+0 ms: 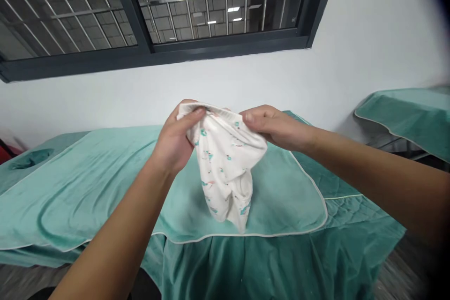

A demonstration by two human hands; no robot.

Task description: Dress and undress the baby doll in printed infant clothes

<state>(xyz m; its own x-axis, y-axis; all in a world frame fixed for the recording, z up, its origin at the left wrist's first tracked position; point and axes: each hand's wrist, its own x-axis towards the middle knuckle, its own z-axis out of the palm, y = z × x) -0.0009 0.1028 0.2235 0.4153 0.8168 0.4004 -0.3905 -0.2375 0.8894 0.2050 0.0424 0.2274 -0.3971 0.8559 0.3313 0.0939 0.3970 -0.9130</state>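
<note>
Small white baby pants [225, 164] with a green and pink print hang between my hands above the bed. My left hand [179, 136] grips the left end of the waistband, its thumb lying inside the opening. At the right end of the waistband, my right hand [270, 124] pinches the fabric between thumb and fingers. The waistband is stretched sideways, and the cloth below drops in loose folds. Under the pants lies a light green cover [288, 201] with a pale edge. Some of my fingers are hidden behind the fabric.
A darker green drape [274, 262] falls over the bed's front side. Behind the bed rise a white wall [123, 98] and a dark-framed window [225, 47] with bars. Another green-covered surface [415, 112] stands at the right. At the far left, the bed has a round hole [31, 158].
</note>
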